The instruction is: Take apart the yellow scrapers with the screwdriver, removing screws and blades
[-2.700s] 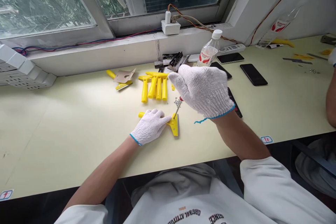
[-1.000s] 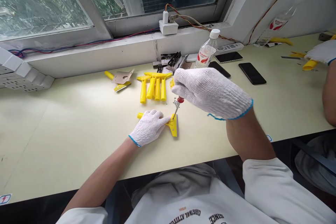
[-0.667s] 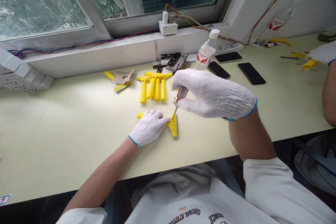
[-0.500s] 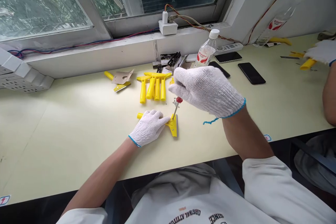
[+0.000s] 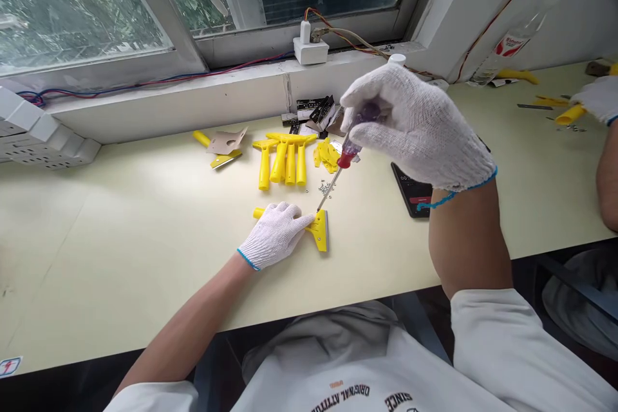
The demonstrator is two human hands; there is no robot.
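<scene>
Item: my right hand (image 5: 418, 125), gloved, grasping a red-handled screwdriver (image 5: 348, 158), tip angled onto the yellow plastic scraper (image 5: 319, 232) at lower centre of the bench (image 5: 120, 257), my left hand (image 5: 275, 235) pinning it steady, best kept so.

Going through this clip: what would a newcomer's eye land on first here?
The bright yellow scraper handles catch the eye first, lined up on the pale desk below the window. Nearer the middle, the left hand in a white knit glove presses down on a yellow scraper. Above it, the gloved right hand grips a red-collared screwdriver, its tip reaching down to the scraper.
</scene>
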